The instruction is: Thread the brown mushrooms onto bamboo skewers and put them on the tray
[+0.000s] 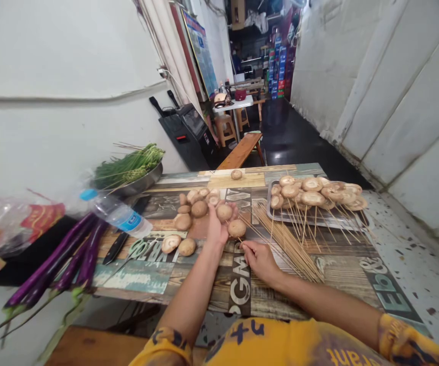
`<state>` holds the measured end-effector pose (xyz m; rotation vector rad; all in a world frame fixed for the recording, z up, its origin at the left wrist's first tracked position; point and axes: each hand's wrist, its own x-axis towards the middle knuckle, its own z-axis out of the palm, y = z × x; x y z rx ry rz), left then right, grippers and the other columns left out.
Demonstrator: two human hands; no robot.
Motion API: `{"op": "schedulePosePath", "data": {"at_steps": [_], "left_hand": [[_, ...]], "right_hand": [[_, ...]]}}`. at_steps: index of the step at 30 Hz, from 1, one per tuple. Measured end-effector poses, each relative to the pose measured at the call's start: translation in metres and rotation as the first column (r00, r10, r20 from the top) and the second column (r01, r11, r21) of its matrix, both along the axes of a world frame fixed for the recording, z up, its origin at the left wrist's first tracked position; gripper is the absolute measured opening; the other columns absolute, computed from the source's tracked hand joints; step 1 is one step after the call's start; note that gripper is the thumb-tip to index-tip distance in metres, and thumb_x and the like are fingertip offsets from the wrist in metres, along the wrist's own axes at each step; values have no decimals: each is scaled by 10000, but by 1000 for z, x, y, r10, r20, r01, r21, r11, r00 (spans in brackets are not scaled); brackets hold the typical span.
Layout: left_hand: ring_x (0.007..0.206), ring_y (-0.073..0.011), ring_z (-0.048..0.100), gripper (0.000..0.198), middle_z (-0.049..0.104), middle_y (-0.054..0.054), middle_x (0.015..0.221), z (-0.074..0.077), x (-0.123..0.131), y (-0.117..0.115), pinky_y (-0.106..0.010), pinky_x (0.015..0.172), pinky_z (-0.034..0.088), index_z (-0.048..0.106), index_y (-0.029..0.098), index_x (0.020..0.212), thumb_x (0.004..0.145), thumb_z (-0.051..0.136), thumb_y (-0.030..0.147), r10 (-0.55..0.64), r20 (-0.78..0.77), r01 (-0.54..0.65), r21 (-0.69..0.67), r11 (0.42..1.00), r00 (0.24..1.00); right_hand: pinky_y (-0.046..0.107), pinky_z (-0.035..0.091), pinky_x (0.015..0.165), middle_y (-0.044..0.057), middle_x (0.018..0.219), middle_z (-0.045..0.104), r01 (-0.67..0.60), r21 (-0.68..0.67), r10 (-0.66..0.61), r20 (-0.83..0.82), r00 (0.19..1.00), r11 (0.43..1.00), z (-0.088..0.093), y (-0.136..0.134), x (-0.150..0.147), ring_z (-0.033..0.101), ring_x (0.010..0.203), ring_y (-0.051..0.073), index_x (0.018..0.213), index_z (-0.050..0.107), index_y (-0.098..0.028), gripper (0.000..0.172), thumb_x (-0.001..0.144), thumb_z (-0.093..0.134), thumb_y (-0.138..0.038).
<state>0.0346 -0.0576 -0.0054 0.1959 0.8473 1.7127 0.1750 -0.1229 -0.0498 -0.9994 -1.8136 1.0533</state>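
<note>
My left hand (217, 226) is closed around a brown mushroom (224, 212) above the middle of the table. A second mushroom (237, 229) sits against its fingers, close to the right hand. Thumb and fingers of my right hand (260, 258) are pinched on what looks like a thin bamboo skewer, mostly hidden, just below that second mushroom. Loose mushrooms (199, 208) lie in a heap left of my left hand, with a few nearer me. To the right, a bundle of bamboo skewers (290, 244) is spread on the table.
A clear tray (280, 215) at right holds skewered mushrooms (313, 198). Leftward are a water bottle (122, 216), a black-handled knife (115, 249), purple eggplants (57, 259) and a metal bowl (143, 180) of greens. One mushroom (236, 174) sits near the far edge. Beyond stands a wooden bench (240, 151).
</note>
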Motion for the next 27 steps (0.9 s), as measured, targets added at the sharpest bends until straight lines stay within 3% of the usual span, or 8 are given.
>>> {"op": "schedulePosePath", "data": {"at_steps": [12,19,27], "left_hand": [[818,-160,681,451,688,-53,820,-3,9,-2,-310,834,546,623,184,832,944,340,517,30,-69,-28,21,999,997],[936,-193,668,430,682,-61,830,-6,17,-4,-330,897,524,630,178,873,938,366,511,-10,-39,10,12,1000,999],[1163,-302,569,744,630,-143,1195,6,13,-12,-440,908,518,645,155,1042,808,297,769,-159,15,157,112,981,987]], "right_hand": [[215,307,506,-34,491,461,38,8,-38,9,999,999,-1,-1,-1,423,475,116,617,513,-203,296,892,407,-234],[219,313,502,-33,494,467,45,2,-45,12,999,999,0,-1,-1,429,474,118,610,498,-208,303,896,403,-238],[225,336,535,-33,498,493,60,19,-60,2,998,998,2,7,2,467,501,122,647,534,-203,305,912,399,-271]]}}
